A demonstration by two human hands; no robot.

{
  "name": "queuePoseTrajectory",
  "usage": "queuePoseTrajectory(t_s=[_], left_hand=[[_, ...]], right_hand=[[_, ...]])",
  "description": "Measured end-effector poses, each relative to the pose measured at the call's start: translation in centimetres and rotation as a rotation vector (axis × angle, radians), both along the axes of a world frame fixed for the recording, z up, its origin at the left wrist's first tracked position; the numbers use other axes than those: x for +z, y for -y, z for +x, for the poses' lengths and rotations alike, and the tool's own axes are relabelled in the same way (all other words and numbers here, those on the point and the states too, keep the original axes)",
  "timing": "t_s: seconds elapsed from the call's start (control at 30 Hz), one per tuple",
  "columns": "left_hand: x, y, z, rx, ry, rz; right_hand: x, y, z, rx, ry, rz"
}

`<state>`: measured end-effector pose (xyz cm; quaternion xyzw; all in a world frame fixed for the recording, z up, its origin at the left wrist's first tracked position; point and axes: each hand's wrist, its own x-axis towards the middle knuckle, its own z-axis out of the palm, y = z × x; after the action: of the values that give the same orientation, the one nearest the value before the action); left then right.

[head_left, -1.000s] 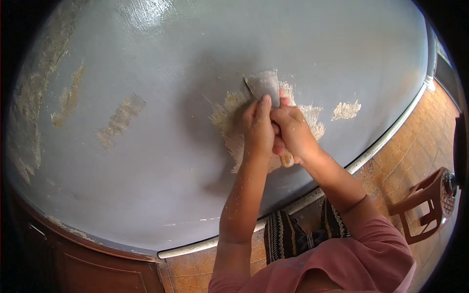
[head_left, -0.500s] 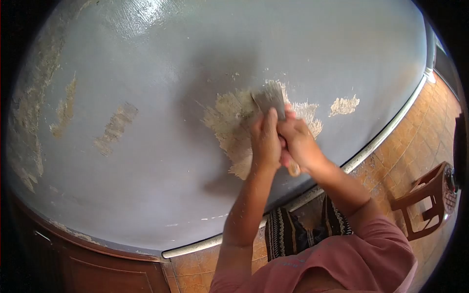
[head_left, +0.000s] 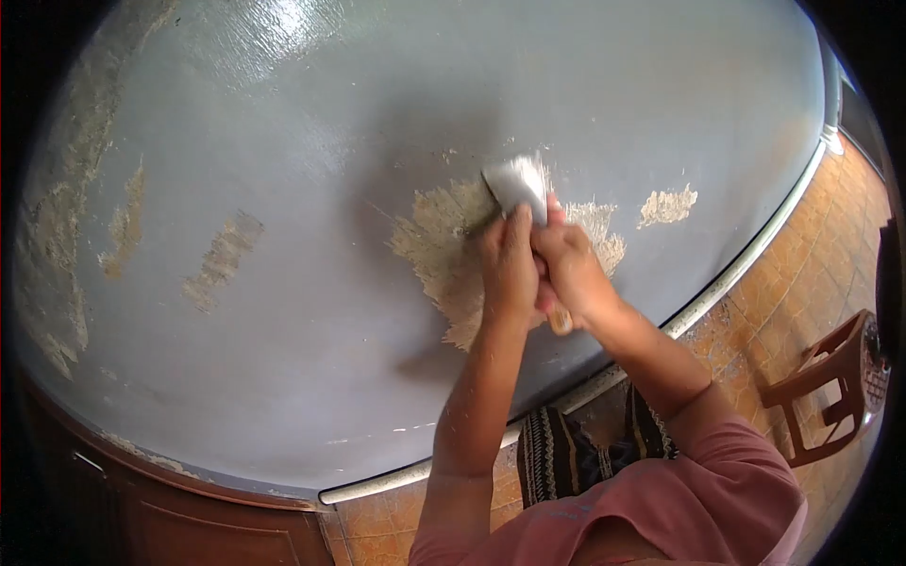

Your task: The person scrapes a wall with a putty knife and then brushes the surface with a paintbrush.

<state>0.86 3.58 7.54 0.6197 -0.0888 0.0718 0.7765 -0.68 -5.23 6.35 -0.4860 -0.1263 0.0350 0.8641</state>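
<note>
Both of my hands grip one paint scraper (head_left: 518, 183) with a wide metal blade and a light wooden handle end. My left hand (head_left: 511, 269) is closed, its thumb lying near the base of the blade. Wrapped round the handle from the other side is my right hand (head_left: 574, 264). The blade's edge is at the upper border of a bare, rough patch (head_left: 444, 231) on the grey painted wall (head_left: 283, 330). Whether the edge presses on the paint is hard to tell. The fingers partly hide the handle.
Smaller scraped patches show on the wall, one at right (head_left: 668, 206) and others at left (head_left: 224, 257). A pale pipe (head_left: 746, 264) runs along the wall's foot above orange floor tiles (head_left: 755, 316). A brown plastic stool (head_left: 830, 387) stands at right, a brown wooden door (head_left: 208, 533) at lower left.
The scraper blade has shifted slightly left and now catches bright light. Both hands stay closed on it, moved slightly with it.
</note>
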Motion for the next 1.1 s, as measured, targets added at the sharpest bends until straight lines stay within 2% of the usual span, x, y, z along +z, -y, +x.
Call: queuePoseTrajectory(t_s=[0.03, 0.1, 0.13, 0.17, 0.27, 0.4, 0.5, 0.8, 0.9, 1.0, 1.1], left_hand=[[1.2, -0.6, 0.8, 0.028, -0.052, 0.184], [2.5, 0.4, 0.5, -0.01, 0.019, 0.114], [3.0, 1.0, 0.1, -0.028, 0.055, 0.076], [3.1, 0.8, -1.0, 0.0, -0.01, 0.217], [-0.7, 1.0, -1.4, -0.06, -0.113, -0.017], [0.1, 1.3, -1.6, -0.116, -0.116, -0.15], [-0.3, 1.0, -2.0, -0.064, -0.112, -0.011], [-0.5, 1.0, -1.5, -0.043, -0.087, -0.001], [1.3, 0.4, -0.1, 0.045, -0.074, 0.237], [2.1, 1.0, 0.0, -0.01, 0.054, 0.123], [0.0, 1.4, -1.0, -0.004, -0.002, 0.09]], right_hand=[[0.7, 0.0, 1.0, -0.006, 0.038, 0.039], [2.3, 0.4, 0.8, 0.03, 0.017, 0.141], [2.1, 0.8, 0.3, 0.028, 0.016, 0.082], [1.5, 1.3, -0.5, 0.029, 0.015, 0.024], [-0.4, 1.2, -1.5, 0.044, -0.037, 0.011], [-0.3, 1.7, -1.6, 0.139, 0.012, 0.053], [-1.1, 1.3, -1.6, 0.099, -0.054, 0.05], [-1.7, 0.7, -0.9, 0.086, -0.037, 0.086], [0.1, 0.6, 0.2, 0.008, 0.055, 0.013], [0.8, 1.2, 0.5, 0.071, 0.081, 0.103], [-0.7, 1.4, -1.1, 0.005, -0.012, -0.026]])
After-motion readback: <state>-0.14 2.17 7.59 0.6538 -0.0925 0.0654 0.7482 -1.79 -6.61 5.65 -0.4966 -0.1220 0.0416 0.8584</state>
